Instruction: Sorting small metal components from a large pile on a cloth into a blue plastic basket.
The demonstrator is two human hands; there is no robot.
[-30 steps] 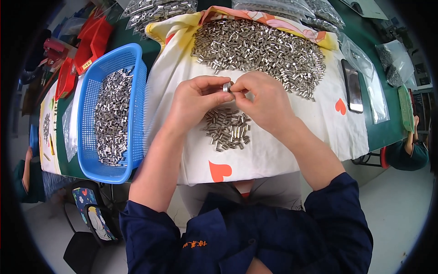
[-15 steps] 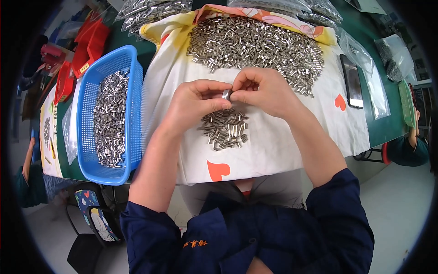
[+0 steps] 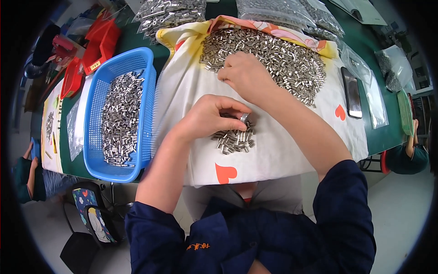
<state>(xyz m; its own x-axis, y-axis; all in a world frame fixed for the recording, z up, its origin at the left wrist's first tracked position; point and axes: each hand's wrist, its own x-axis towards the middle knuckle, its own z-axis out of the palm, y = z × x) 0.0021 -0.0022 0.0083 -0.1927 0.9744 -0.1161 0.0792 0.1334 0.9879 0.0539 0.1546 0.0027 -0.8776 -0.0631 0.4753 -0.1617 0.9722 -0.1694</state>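
My left hand (image 3: 211, 118) pinches a short silver metal ring (image 3: 245, 118) between thumb and fingers, just above a small pile of metal cylinders (image 3: 233, 142). Beyond it my right hand (image 3: 246, 75) reaches to the near left edge of a big heap of similar small silver cylinders (image 3: 283, 59). Its fingers are bent together, and whatever they may hold is hidden. Both piles lie on a white cloth (image 3: 182, 100) with red hearts and a yellow and orange border.
A blue plastic basket (image 3: 148, 105) with many small cylinders stands at the left. Red bins (image 3: 100, 45) sit behind it. Clear bags of metal parts (image 3: 171, 16) line the far side. A phone (image 3: 351, 93) lies at the right. Other people (image 3: 406, 157) sit at both sides.
My right hand has left the metal ring and moved away, up and left to the big heap. My left hand keeps the ring, now slightly lower and further right. The view has shifted a little.
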